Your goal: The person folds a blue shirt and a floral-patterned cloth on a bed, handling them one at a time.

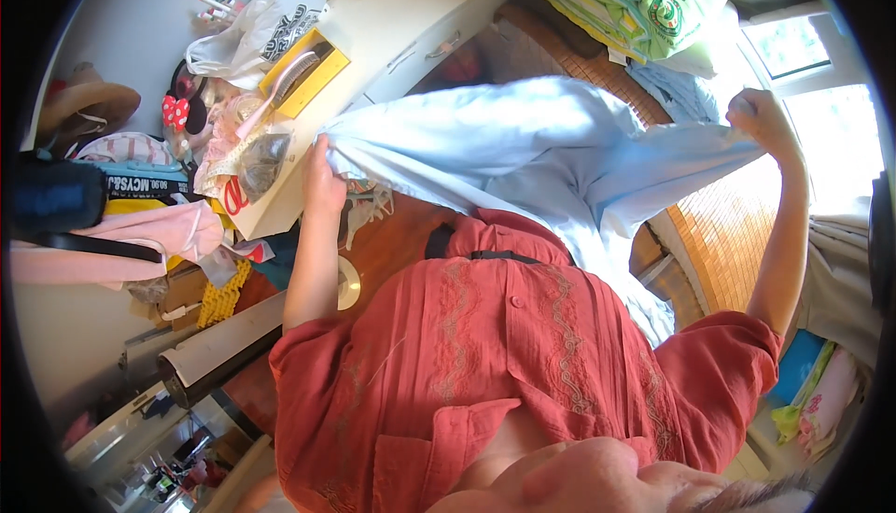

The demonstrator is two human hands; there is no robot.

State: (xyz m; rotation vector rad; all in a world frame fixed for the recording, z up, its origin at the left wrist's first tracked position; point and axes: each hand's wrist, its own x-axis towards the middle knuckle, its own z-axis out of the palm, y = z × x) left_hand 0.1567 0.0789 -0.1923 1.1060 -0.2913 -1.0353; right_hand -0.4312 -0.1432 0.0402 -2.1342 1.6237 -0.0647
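We've a wide, pale-blue thin cloth [551,135] spread out in front of our red embroidered shirt [513,354]: L hand [324,177] pinching one edge nr the cluttered white desk [411,4], R hand [767,126] fisted on the opp. end, w/ tan woven mat [737,233] below.

A plain, pale-blue cloth [541,144] is stretched wide, its middle slack and creased. It spans from ten o'clock to past two, a loose length trailing toward four.

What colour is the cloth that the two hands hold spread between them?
The cloth is pale blue; it shows best in the head view.
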